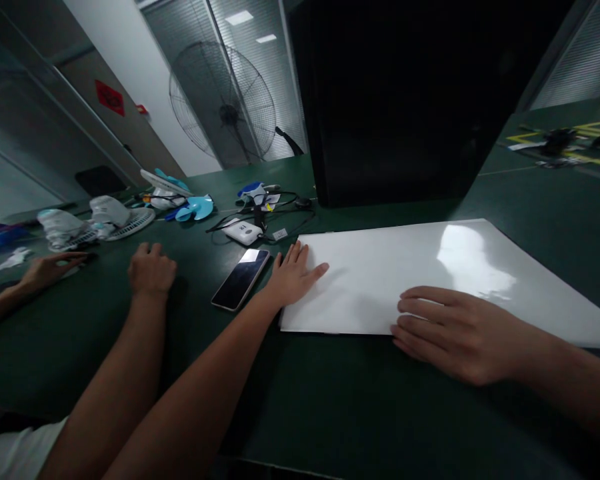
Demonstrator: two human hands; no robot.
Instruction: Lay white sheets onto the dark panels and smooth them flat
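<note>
A large white sheet (405, 273) lies flat on the dark green table (330, 400). My left hand (293, 277) rests flat on the sheet's left edge with its fingers stretched out and holds nothing. My right hand (445, 333) lies palm down on the near edge, fingers extended together over the sheet, and also holds nothing. A dark phone (241, 279) lies face up just left of my left hand.
A co-worker's closed hand (150, 270) and their other hand (50, 270) rest on the table at left. Behind them lie white fan parts (105, 220), blue fan blades (195, 208), a white adapter (244, 232) and cables. A big black box (395, 100) stands behind the sheet.
</note>
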